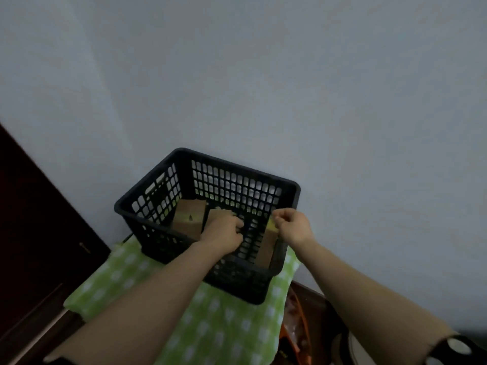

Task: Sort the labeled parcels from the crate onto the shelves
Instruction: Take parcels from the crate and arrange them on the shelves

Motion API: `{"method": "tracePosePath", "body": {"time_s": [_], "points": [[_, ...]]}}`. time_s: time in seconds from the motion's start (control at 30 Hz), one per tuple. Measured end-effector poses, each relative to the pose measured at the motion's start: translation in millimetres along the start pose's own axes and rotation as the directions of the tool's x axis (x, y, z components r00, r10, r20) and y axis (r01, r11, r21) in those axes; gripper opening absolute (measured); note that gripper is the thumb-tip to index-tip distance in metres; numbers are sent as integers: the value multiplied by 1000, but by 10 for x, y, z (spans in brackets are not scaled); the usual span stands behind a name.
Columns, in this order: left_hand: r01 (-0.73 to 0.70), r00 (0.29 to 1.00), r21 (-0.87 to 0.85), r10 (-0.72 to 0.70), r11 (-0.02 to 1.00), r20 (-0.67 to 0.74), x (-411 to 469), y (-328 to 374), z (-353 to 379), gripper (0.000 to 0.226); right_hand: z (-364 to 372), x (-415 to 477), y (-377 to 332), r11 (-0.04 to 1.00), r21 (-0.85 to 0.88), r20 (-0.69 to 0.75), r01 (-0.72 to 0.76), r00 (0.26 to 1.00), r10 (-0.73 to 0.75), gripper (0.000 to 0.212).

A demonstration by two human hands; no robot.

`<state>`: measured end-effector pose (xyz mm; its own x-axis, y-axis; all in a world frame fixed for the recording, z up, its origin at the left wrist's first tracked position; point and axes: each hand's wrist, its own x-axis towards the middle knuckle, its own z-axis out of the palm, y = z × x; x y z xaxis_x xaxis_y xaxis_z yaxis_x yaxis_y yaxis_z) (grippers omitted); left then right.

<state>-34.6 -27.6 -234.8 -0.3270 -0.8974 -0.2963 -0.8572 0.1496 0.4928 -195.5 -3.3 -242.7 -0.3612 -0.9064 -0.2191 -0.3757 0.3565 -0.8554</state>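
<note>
Where the crate stands: the black lattice crate [232, 185] sits on a green cloth [216, 320] with pale white marks, close against a plain grey wall [263, 88]; what lies under the cloth does not show.
Parcels: three brown cardboard parcels are inside the crate, none on any shelf.
Left parcel [188, 219]: stands in the far left corner of the crate with a band of yellowish tape across it; no hand touches it.
Middle parcel [218, 213]: just beside the left parcel, mostly covered by a hand, only its top edge showing.
Right parcel [266, 246]: leans against the crate's right wall, with a yellowish strip at its top end.
Left hand [224, 233]: reached down inside the crate with its fingers curled tight over the top of the middle parcel.
Right hand [292, 225]: at the crate's right rim, thumb and fingertips pinched together on the top end of the right parcel, the other fingers folded in.
Arms: both forearms are bare; a dark sleeve with white dots [458, 349] shows at the right elbow.
Left of the cloth: dark brown wooden panelling [34, 219].
Right of the cloth: something orange [297, 312], too blurred to name.
</note>
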Motion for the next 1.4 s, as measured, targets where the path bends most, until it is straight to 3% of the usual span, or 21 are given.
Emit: {"method": "tracePosePath", "body": {"time_s": [0.2, 0.37, 0.47, 0.57, 0.67, 0.77, 0.83, 0.9, 1.03, 1.13, 1.23, 1.33, 1.4], "points": [[-25, 977, 64, 11, 998, 214, 830, 118, 472, 36, -185, 866, -36, 1000, -18, -34, 20, 999, -20, 22], [22, 923, 138, -73, 990, 378, 1437, 234, 946, 40, 1, 1529, -101, 994, -41, 109, 102, 989, -97, 24], [117, 888, 173, -181, 978, 422, 1695, 292, 1177, 46, 142, 1802, -70, 990, -29, 217, 139, 967, -130, 25], [191, 862, 295, -304, 936, 406, 1867, 335, 1383, 80, 215, 1995, -27, 991, -1, 298, 137, 945, -131, 26], [181, 862, 415, -347, 892, 371, 1968, 317, 1517, 83, 235, 2133, 22, 990, -4, 361, 144, 923, -134, 27], [303, 862, 232, -369, 924, 346, 2037, 284, 1556, 78, 226, 2219, 83, 983, -38, 420, 178, 895, -146, 28], [411, 862, 83, -417, 908, 287, 2040, 237, 1451, 60, 218, 2260, 105, 980, -45, 436, 196, 886, -157, 28], [508, 838, -28, -486, 861, 249, 1999, 150, 1255, 41, 190, 2282, 89, 978, -46, 442, 205, 882, -164, 27], [628, 775, -345, -604, 698, 188, 1746, -28, 638, 39, 129, 2244, -50, 980, -36, 415, 193, 895, -161, 24], [529, 751, -685, -653, 501, 102, 1378, -16, 97, 43, 126, 2104, -203, 982, -25, 403, 186, 901, -161, 26], [303, 755, -893, -655, 333, 12, 893, -11, -323, 18, 129, 1825, -398, 985, 40, 389, 166, 906, -169, 34], [145, 736, -943, -669, 299, -99, 308, 15, -576, 18, 243, 1390, -609, 983, 115, 507, 142, 843, -182, 52], [98, 671, -937, -718, 335, -187, -116, 52, -649, 16, 370, 969, -759, 971, 120, 601, 207, 763, -237, 61]]}}
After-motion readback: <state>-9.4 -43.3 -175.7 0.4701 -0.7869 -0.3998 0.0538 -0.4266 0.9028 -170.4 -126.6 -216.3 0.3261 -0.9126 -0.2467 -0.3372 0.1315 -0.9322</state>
